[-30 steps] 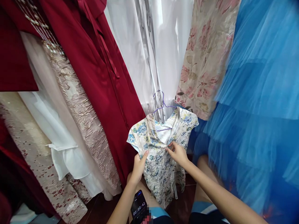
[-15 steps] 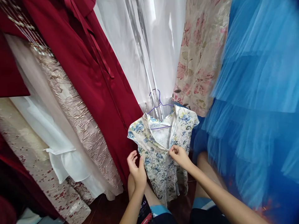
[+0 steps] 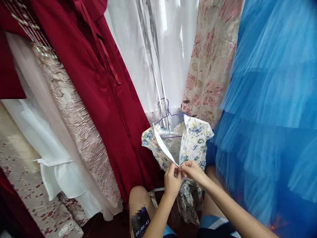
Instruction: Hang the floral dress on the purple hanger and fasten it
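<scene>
A small blue-flowered dress [image 3: 195,138] hangs on a purple wire hanger [image 3: 168,114] low among longer garments, its neckline fallen open in a V. At the bottom of that V both hands meet: the left hand [image 3: 172,181] pinches the dress's left front edge between thumb and fingers pressed together, and the right hand [image 3: 193,171] pinches the facing edge, the two sets of fingertips touching. Left of the dress hangs a dark red gown [image 3: 106,99], behind it sheer white fabric [image 3: 175,49], above and to its right a pink-flowered dress [image 3: 210,66], and further right blue tulle [image 3: 267,99]. Below the dress, by the person's knee, a phone [image 3: 141,225] shows a timer.
</scene>
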A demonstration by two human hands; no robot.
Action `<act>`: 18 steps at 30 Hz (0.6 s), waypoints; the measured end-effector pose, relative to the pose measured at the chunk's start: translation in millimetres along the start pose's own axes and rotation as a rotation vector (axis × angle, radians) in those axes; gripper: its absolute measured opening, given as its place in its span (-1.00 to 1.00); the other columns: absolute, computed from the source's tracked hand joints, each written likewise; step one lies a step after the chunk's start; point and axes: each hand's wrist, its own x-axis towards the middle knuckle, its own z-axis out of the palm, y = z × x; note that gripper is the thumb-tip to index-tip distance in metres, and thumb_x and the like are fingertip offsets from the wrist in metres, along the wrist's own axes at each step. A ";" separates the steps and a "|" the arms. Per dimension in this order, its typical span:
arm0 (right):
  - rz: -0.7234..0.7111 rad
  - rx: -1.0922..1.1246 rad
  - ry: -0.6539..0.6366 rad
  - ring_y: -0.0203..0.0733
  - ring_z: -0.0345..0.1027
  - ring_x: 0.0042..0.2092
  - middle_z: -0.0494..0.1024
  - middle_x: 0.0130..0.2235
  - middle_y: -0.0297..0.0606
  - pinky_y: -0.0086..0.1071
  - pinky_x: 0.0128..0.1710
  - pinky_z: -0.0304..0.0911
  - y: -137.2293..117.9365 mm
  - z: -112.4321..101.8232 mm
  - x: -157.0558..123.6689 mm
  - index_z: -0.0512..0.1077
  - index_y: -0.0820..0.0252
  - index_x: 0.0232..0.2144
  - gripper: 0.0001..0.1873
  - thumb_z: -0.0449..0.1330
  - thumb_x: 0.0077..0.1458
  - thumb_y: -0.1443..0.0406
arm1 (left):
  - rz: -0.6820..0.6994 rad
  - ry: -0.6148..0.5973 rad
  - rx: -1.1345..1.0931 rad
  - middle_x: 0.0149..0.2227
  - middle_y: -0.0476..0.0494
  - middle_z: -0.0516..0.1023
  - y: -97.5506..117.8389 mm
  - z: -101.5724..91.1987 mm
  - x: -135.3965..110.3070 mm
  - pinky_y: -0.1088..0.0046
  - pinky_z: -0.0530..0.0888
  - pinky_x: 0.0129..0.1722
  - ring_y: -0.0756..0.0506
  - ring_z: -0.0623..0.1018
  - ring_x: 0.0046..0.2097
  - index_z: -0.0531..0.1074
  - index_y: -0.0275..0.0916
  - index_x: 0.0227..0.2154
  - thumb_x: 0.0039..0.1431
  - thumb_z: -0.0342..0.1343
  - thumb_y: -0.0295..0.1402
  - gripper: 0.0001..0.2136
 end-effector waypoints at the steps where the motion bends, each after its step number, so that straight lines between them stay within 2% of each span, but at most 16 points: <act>1: 0.027 0.064 0.010 -0.45 -0.15 -0.69 0.25 -0.75 -0.44 -0.44 -0.64 -0.27 -4.6 -1.2 0.3 0.31 0.20 -0.69 -0.73 0.17 -0.04 0.24 | 0.020 -0.030 0.035 -0.41 -0.08 0.43 2.0 -1.3 -0.2 0.45 0.34 -0.30 -0.07 0.45 -0.36 0.25 -0.16 -0.43 0.20 -0.02 -0.43 -0.90; 3: 0.048 0.189 0.047 -0.48 -0.22 -0.70 0.16 -0.75 -0.49 -0.43 -0.64 -0.34 -16.9 -2.7 4.7 0.28 0.20 -0.70 -0.69 0.23 -0.07 0.19 | 0.052 -0.095 0.143 -0.38 -0.09 0.42 7.1 -4.7 -0.3 0.46 0.31 -0.34 -0.06 0.45 -0.37 0.26 -0.16 -0.41 0.17 -0.05 -0.48 -0.90; 6: -0.017 0.299 0.119 -0.50 -0.22 -0.69 0.14 -0.74 -0.52 -0.43 -0.64 -0.36 -44.2 -2.4 21.7 0.34 0.23 -0.65 -0.71 0.29 -0.14 0.16 | 0.074 -0.194 0.353 -0.31 -0.10 0.46 16.5 -8.7 1.2 0.45 0.27 -0.37 -0.08 0.47 -0.34 0.31 -0.17 -0.35 0.12 -0.03 -0.53 -0.88; 13: -0.204 0.323 0.232 -0.49 -0.20 -0.69 0.15 -0.74 -0.49 -0.42 -0.66 -0.36 -119.4 -3.3 72.1 0.36 0.24 -0.67 -0.78 0.30 -0.21 0.24 | 0.103 -0.372 0.630 -0.15 -0.12 0.52 41.8 -10.0 2.7 0.39 0.32 -0.30 -0.16 0.55 -0.20 0.34 -0.16 -0.15 0.11 -0.02 -0.52 -0.75; 18: -0.286 0.292 0.269 -0.48 -0.18 -0.67 0.18 -0.72 -0.47 -0.41 -0.66 -0.33 -140.2 -1.4 84.1 0.30 0.22 -0.72 -0.75 0.29 -0.20 0.28 | 0.084 -0.488 0.709 -0.10 -0.19 0.52 37.2 -10.0 -1.3 0.36 0.35 -0.27 -0.20 0.56 -0.19 0.35 -0.22 -0.08 0.05 -0.02 -0.57 -0.65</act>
